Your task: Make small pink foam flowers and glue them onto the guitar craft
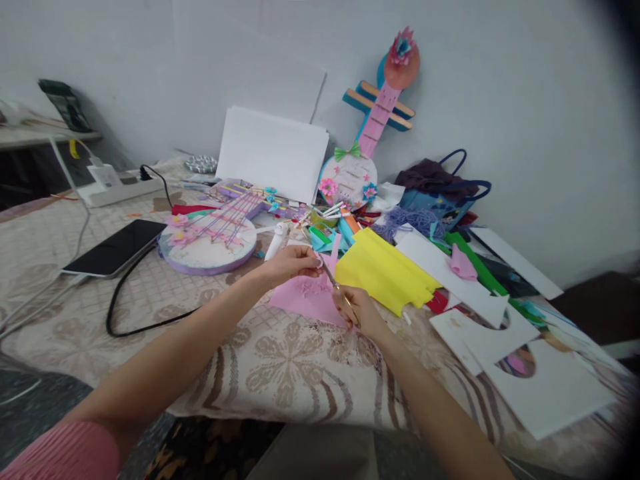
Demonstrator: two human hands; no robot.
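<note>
My left hand [296, 263] pinches a small pink paper piece [320, 261] between thumb and fingertips. Gold-handled scissors [329, 273] are gripped in my right hand [356, 308], with their blades pointing up and left to the small piece. Beneath both hands a pink sheet [305, 303] lies on the patterned tablecloth, with small pink scraps on it. A white glue bottle [277, 241] is just beyond my left hand. Yellow paper [383, 270] lies to the right of the scissors.
A round stringed craft instrument [210, 247] and a tablet [120, 247] with cables lie at left. Another decorated instrument [376, 123] leans on the wall beside white boards [273, 150]. Yarn [405, 223], a blue bag [435, 207] and cut white card [550, 387] are at right.
</note>
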